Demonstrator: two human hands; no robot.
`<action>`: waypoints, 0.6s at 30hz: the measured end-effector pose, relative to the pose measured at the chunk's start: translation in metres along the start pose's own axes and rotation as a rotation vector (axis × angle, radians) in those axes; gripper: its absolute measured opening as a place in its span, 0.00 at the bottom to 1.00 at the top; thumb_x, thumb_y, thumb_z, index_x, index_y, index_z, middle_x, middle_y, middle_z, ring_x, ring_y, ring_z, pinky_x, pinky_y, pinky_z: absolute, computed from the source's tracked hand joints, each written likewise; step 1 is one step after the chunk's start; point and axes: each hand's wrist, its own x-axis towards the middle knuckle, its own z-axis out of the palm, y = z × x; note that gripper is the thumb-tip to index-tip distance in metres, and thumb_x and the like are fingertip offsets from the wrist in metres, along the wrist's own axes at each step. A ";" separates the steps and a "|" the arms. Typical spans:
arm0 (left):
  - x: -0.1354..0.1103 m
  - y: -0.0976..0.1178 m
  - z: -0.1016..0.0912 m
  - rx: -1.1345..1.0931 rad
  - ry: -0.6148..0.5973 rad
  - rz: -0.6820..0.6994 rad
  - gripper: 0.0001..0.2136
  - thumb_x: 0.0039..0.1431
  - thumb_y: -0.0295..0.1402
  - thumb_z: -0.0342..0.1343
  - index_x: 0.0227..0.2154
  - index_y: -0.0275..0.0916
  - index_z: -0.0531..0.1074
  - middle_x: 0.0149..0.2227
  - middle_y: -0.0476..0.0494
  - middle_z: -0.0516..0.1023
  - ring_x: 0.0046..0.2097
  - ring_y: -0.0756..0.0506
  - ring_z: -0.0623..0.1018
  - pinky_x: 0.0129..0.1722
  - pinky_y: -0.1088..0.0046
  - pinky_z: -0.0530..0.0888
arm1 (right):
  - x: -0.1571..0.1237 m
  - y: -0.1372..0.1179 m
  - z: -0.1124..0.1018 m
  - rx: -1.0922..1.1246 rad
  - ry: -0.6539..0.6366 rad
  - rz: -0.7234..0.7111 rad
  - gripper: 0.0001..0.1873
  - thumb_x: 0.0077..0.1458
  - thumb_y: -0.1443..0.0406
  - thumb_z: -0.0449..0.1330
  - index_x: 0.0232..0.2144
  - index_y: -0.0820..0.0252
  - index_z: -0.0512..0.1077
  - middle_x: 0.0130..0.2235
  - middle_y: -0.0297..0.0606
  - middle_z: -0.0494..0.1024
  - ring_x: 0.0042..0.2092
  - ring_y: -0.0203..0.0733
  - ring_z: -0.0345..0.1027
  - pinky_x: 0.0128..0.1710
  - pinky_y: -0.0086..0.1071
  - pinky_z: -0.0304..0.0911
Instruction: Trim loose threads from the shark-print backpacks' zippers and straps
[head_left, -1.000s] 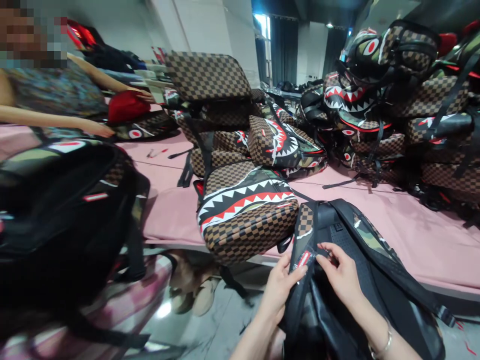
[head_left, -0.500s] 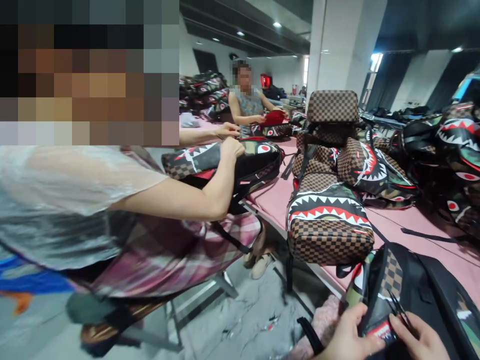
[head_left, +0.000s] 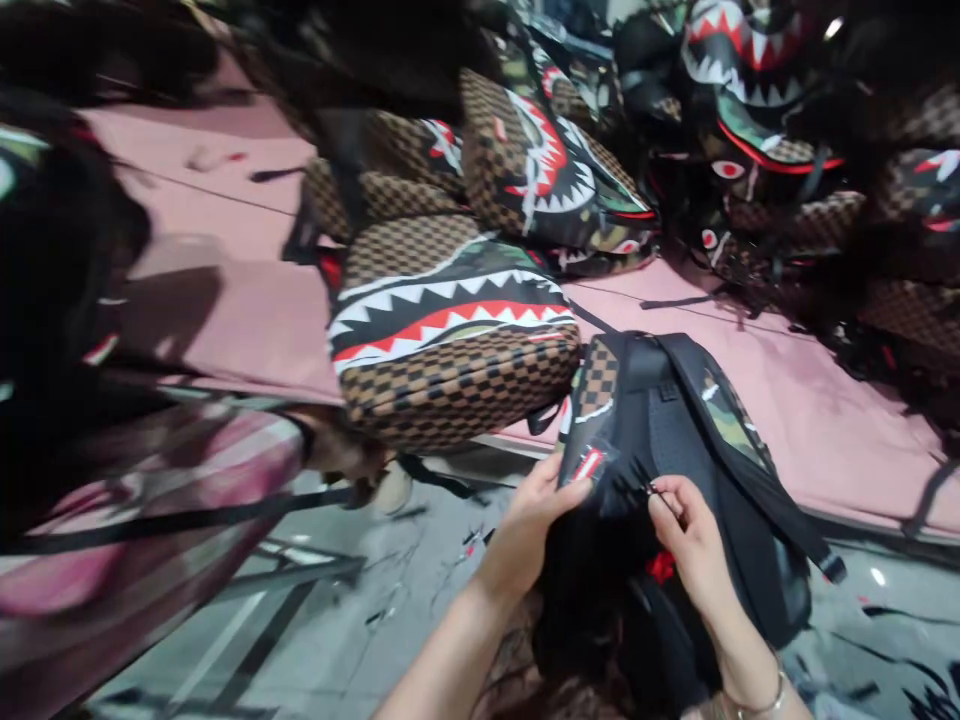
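Observation:
A black backpack [head_left: 675,430] with checked and camouflage side panels leans on the table edge in front of me, its padded back and straps facing up. My left hand [head_left: 529,520] grips its left side, thumb beside a small red-and-white label [head_left: 590,464]. Over the middle of the bag, my right hand [head_left: 690,525] is closed on small dark thread snips [head_left: 651,491]; their blades are blurred and point left. A bit of red material [head_left: 661,567] shows under my right hand. Just left of the bag lies a checked backpack [head_left: 450,330] with a shark-mouth print.
More shark-print backpacks [head_left: 544,165] lie behind, with a heap of them [head_left: 757,150] at the back right. The pink tabletop [head_left: 832,400] runs across. At left are a person's plaid-covered lap [head_left: 217,500] and a dark bag. Thread scraps litter the floor [head_left: 427,560].
My view has swung down and right, so the bags and my hands appear further left. The right hand with the snips has moved away from the label, over the back panel.

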 end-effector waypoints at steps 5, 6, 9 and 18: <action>-0.001 0.002 0.008 0.029 0.060 -0.024 0.19 0.43 0.30 0.62 0.41 0.38 0.71 0.39 0.43 0.78 0.41 0.43 0.76 0.43 0.70 0.70 | -0.013 -0.005 -0.001 0.045 -0.041 -0.027 0.12 0.51 0.56 0.57 0.29 0.60 0.65 0.24 0.31 0.68 0.26 0.33 0.60 0.26 0.25 0.54; -0.002 0.001 0.009 0.036 0.073 -0.014 0.19 0.42 0.30 0.63 0.41 0.37 0.71 0.38 0.44 0.78 0.41 0.43 0.76 0.43 0.70 0.70 | -0.013 -0.004 0.000 0.032 -0.046 -0.052 0.12 0.52 0.57 0.57 0.29 0.60 0.66 0.25 0.32 0.69 0.27 0.34 0.61 0.27 0.26 0.55; -0.005 0.000 0.014 0.055 0.097 0.023 0.17 0.42 0.30 0.62 0.39 0.37 0.72 0.36 0.45 0.78 0.39 0.44 0.76 0.42 0.71 0.69 | -0.010 -0.001 0.006 -0.019 -0.044 -0.111 0.12 0.53 0.57 0.55 0.29 0.60 0.67 0.24 0.32 0.69 0.26 0.34 0.60 0.26 0.26 0.55; -0.008 -0.002 0.019 0.085 0.087 0.059 0.17 0.42 0.30 0.62 0.39 0.37 0.71 0.37 0.44 0.77 0.37 0.46 0.75 0.39 0.74 0.69 | -0.012 -0.008 0.011 -0.222 0.024 -0.210 0.10 0.55 0.58 0.53 0.29 0.59 0.66 0.20 0.27 0.62 0.21 0.30 0.54 0.21 0.24 0.50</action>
